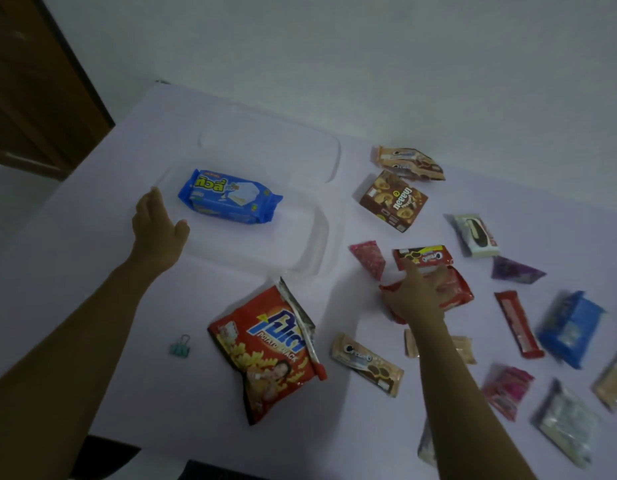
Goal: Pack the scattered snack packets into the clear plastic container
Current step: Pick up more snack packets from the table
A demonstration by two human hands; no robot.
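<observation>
left hand (160, 230) open, at left rim of clear container (319, 237), centre-left of frame; blue packet (231, 197) inside. right hand (418, 296) spread over red packet (456, 289), grip unclear. chips bag (265, 351) on surface (92, 271) just below container.

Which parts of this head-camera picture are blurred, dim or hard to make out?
Head view: light is dim; the blue packet at the right edge is smeared by blur; the clear plastic container nearly vanishes against the pale table; the blue wafer packet inside it and the red potato snack bag are legible.
</observation>
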